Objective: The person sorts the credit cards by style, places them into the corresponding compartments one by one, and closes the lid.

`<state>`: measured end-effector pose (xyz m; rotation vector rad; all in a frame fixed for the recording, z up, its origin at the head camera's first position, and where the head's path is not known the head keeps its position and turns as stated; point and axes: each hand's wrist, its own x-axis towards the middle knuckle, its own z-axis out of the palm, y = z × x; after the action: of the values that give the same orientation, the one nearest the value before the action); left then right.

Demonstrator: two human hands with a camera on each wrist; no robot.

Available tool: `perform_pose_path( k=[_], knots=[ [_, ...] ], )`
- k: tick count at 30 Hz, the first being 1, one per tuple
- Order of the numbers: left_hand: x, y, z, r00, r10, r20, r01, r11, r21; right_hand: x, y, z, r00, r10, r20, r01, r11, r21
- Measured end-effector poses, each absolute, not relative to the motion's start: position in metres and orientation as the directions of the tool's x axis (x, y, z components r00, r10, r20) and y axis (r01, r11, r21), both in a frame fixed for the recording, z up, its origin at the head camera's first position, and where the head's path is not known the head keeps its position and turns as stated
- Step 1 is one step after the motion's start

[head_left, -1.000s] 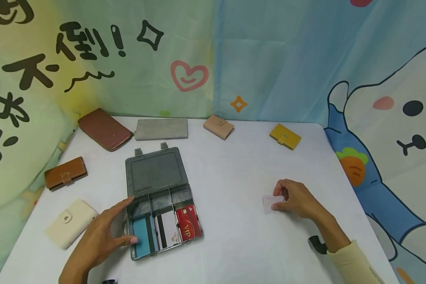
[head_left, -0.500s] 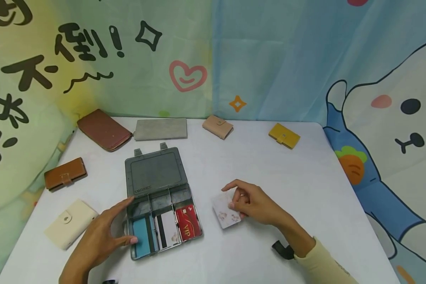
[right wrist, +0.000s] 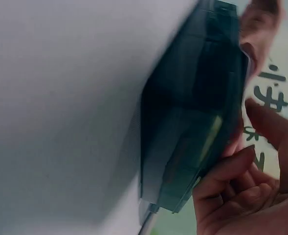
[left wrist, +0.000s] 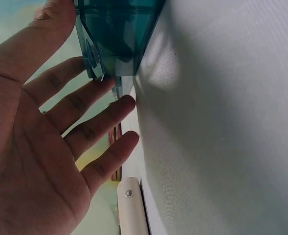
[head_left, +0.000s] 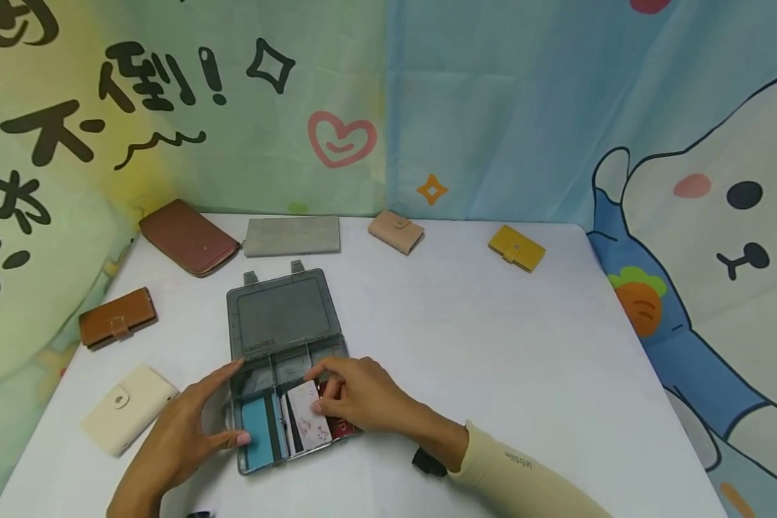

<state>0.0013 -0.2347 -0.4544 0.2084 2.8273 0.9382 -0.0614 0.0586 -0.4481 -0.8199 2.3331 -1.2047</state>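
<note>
A dark translucent divided case (head_left: 285,316) lies on the table with its lid folded back. My right hand (head_left: 370,397) pinches a pale, flower-printed card (head_left: 309,416) over the front middle compartment, where a black-striped white card shows at its left side. Fingers partly cover a red card (head_left: 343,429) in the front right compartment. At the front left sits a blue card (head_left: 256,432). My left hand (head_left: 183,424) stays at the case's left side, thumb on the rim; in the left wrist view its fingers (left wrist: 102,122) extend loosely along the wall.
A cream wallet (head_left: 129,409) and a brown wallet (head_left: 118,318) lie left of the case. Behind it are a dark red zip wallet (head_left: 191,237), a grey wallet (head_left: 293,236) and a beige wallet (head_left: 396,231). A yellow wallet (head_left: 516,248) sits at back right.
My right hand has lifted the flower-printed card from the table's right side and carried it left to the case's front middle compartment. The left hand has stayed at the case.
</note>
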Motion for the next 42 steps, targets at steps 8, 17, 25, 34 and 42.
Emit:
perform_pose_path(
  k=[8, 17, 25, 34, 42],
  knots=[
    [0.003, -0.236, -0.454, -0.980, 0.191, -0.054, 0.120, 0.789, 0.603, -0.088, 0.060, -0.449, -0.866, -0.500, -0.021, -0.258, 0.482, -0.837],
    [0.010, -0.227, -0.446, -0.989, 0.143, -0.036, 0.104, 0.848, 0.519, -0.142, 0.057, -0.471, -0.903, -0.357, -0.237, 0.068, 0.427, -0.902],
    [0.010, -0.221, -0.450, -0.989, 0.114, 0.092, 0.146, 0.829, 0.540, -0.158, 0.058, -0.475, -0.875, -0.389, -0.289, 0.255, 0.138, -0.957],
    [-0.011, -0.225, -0.466, -0.990, 0.095, 0.101, 0.138, 0.738, 0.661, -0.165, 0.075, -0.459, -0.898, -0.426, -0.112, 0.134, -0.022, -0.991],
    [-0.003, -0.233, -0.467, -0.991, 0.037, 0.125, 0.123, 0.587, 0.800, -0.138, 0.102, -0.449, -0.865, -0.499, -0.053, -0.063, 0.211, -0.975]
  ],
)
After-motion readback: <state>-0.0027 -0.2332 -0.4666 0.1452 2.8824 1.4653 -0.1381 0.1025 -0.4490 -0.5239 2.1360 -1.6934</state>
